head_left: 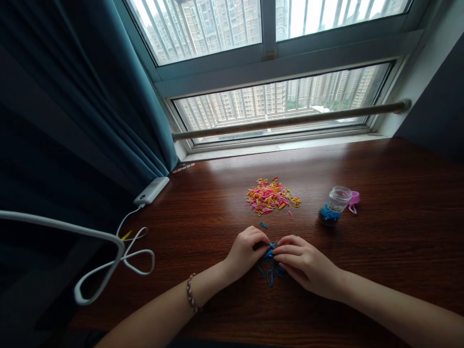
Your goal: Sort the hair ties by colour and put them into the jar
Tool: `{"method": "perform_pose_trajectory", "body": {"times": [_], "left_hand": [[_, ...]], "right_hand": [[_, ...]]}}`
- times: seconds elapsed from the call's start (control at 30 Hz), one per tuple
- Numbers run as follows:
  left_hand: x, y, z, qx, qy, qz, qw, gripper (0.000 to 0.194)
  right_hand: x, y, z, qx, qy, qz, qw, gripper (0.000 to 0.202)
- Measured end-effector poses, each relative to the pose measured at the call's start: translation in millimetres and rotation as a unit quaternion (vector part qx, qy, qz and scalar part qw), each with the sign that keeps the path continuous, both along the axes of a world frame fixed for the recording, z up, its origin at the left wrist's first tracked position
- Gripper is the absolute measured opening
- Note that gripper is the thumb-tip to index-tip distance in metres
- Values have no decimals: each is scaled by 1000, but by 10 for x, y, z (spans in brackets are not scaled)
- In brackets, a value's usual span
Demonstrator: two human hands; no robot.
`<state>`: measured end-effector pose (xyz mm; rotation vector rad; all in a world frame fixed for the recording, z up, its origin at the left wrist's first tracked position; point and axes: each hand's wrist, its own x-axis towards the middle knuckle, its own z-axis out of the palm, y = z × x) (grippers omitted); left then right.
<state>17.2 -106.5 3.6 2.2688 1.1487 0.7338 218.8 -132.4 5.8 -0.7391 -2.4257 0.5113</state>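
Note:
Blue rubber bands [269, 277] lie in a small cluster on the dark wooden table, partly covered by my fingers. From the left, my left hand [248, 251] pinches at the top of this cluster with thumb and forefinger. My right hand [308, 266] meets it from the other side, its fingers drawn together on the same blue bands. The fingertips of both hands nearly touch. One single blue band [264, 225] lies just beyond them. Farther back spreads a pile of pink, yellow, red and orange rubber bands [270, 195].
At the right stands a clear open jar [334, 207] with blue bands and something dark inside; a pink lid-like piece [354, 198] lies behind it. A white power bank [151, 191] with a cable sits by the blue curtain [145, 121]. A white tubular arm [65, 223] crosses the left side.

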Motion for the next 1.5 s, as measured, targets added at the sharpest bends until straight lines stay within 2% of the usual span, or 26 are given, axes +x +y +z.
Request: {"method": "perform_pose_trajectory", "body": {"times": [0.2, 0.33, 0.43, 0.53, 0.67, 0.87, 1.13, 1.27, 1.5], "left_hand": [[-33, 17, 11, 34, 17, -6, 999, 5], [-108, 74, -21, 41, 16, 21, 999, 6], [-145, 153, -66, 36, 9, 36, 999, 20], [-123, 239, -88, 46, 39, 18, 998, 30], [-42, 297, -84, 64, 103, 3, 993, 22], [-26, 283, -101, 55, 151, 41, 986, 11], [-88, 238, -93, 65, 190, 38, 979, 11], [-112, 179, -67, 74, 170, 35, 982, 11], [-107, 83, -1, 13, 27, -21, 999, 13]], "right_hand": [[14, 71, -75, -12, 67, -87, 994, 20], [25, 114, -92, -32, 97, -128, 986, 18], [24, 115, -86, -47, 104, -124, 986, 18], [23, 100, -87, -53, 103, -115, 987, 18], [29, 90, -104, -59, 103, -108, 987, 17], [33, 100, -104, -61, 96, -105, 988, 17], [25, 99, -98, -50, 98, -97, 989, 18], [21, 100, -97, -44, 95, -101, 989, 19], [23, 90, -86, -35, 87, -98, 991, 19]]}}
